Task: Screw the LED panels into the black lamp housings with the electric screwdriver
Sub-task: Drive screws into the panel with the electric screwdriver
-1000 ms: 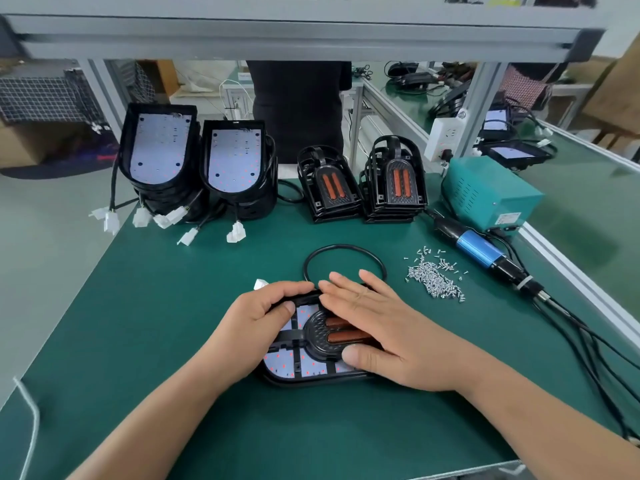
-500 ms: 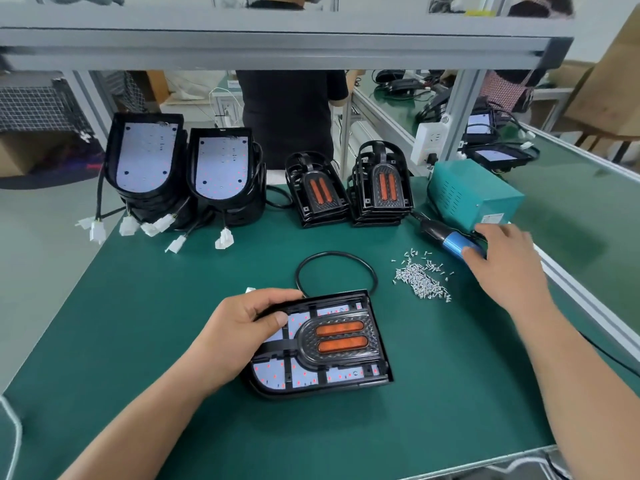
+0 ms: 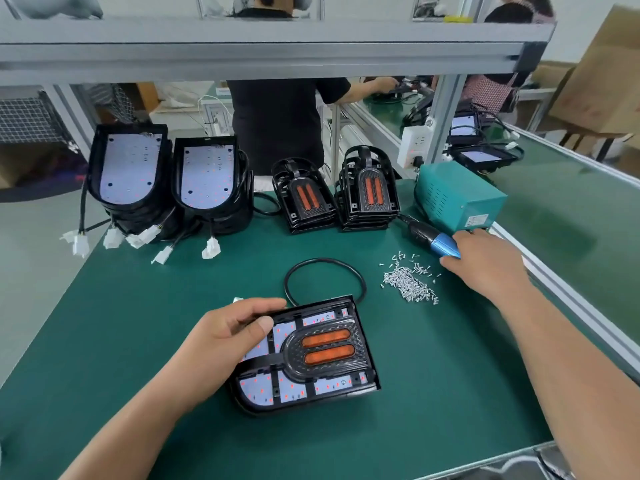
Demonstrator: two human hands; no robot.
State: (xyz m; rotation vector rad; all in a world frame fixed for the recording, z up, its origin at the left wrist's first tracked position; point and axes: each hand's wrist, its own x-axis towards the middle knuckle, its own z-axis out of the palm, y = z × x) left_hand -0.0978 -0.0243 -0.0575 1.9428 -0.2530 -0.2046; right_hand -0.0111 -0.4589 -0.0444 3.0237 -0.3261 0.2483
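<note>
The black plastic lamp housing [image 3: 294, 403] under work lies flat near the front of the green-matted worktop [image 3: 138, 323]. Its white LED panel [image 3: 258, 389] is seated inside, beneath a black grille with two orange lenses [image 3: 325, 348]. The left hand [image 3: 225, 344] holds the housing at its left edge, fingers curled over the rim and thumb pressed on the face. The right hand [image 3: 485, 261] is out to the right, well apart from the housing. Its fingers are wrapped round the blue-collared black electric screwdriver [image 3: 433, 239], which lies in front of a teal metal power unit [image 3: 457, 199]. A loose heap of small silver screws [image 3: 408, 284] sits between tool and housing, and a black rubber ring [image 3: 323, 263] lies just behind the housing. Assessment: the housing looks a stiff, light moulding, liable to slide on the mat under driver pressure. It is best held by the rim, clear of the panel, whose board and diodes look fragile. The screwdriver is rigid and cabled, best taken at the barrel. The screws are tiny and will scatter readily. Whether any screw is already driven cannot be told.
</note>
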